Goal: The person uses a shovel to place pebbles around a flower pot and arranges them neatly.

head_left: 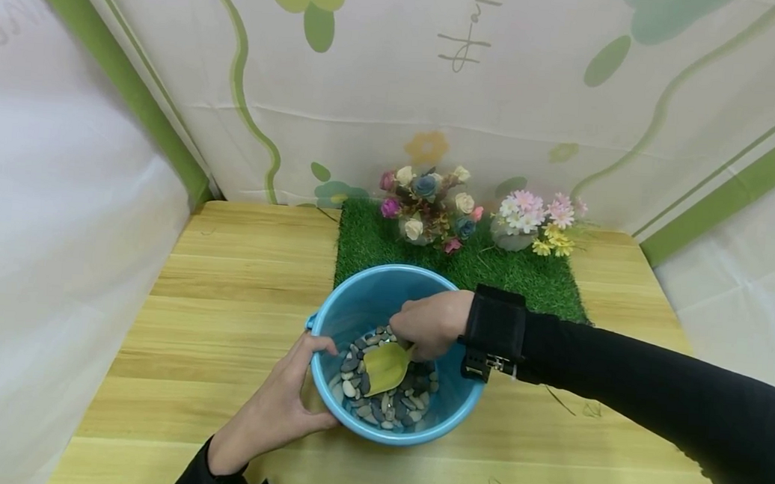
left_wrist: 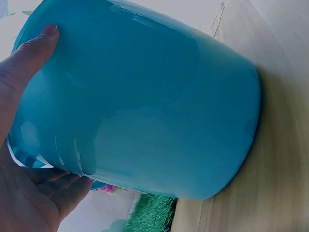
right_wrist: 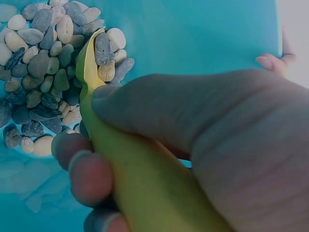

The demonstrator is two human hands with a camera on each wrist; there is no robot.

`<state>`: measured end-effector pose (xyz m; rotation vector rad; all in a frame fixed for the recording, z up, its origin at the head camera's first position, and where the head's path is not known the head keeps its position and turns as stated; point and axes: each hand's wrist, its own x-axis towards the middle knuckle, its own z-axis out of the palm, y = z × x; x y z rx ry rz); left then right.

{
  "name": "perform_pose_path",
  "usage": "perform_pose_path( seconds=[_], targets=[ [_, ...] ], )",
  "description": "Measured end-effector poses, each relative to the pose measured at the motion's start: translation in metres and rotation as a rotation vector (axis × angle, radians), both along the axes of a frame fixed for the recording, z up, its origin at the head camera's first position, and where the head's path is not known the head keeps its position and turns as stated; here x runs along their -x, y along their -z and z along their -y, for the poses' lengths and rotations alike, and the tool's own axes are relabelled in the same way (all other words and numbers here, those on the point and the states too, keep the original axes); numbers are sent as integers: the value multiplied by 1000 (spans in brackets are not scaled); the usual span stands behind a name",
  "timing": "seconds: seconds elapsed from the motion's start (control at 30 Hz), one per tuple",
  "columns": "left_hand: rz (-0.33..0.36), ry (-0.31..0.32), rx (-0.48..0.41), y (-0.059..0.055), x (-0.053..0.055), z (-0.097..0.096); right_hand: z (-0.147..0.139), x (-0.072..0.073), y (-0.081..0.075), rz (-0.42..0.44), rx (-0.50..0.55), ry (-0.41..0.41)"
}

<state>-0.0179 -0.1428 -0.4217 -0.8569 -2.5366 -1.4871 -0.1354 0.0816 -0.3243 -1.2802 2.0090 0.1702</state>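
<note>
A light blue bucket (head_left: 365, 300) stands on the wooden table, with grey, white and tan pebbles (head_left: 375, 412) over its bottom. My left hand (head_left: 285, 396) grips the bucket's left side near the rim, one finger hooked over the edge. In the left wrist view, the thumb lies against the bucket's outer wall (left_wrist: 145, 106). Down inside the bucket, my right hand (head_left: 432, 324) holds a yellow scoop (head_left: 385, 367) by its handle, thumb on top. The scoop's blade is among the pebbles (right_wrist: 41, 67); whether any lie in it I cannot tell.
Behind the bucket lies a green turf mat (head_left: 536, 282). On it stand a bunch of mixed roses (head_left: 425, 192) and a smaller pink, white and yellow bunch (head_left: 534, 215). Printed curtains (head_left: 385, 84) enclose the wooden table (head_left: 222, 290). Loose strands lie on the tabletop.
</note>
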Motion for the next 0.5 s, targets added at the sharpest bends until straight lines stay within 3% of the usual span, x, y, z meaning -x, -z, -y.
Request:
perform_pose_path(
  seconds=[0.5],
  targets=[
    [-19,-3,10,0,0,0,2,3,0,11,5,11]
  ],
)
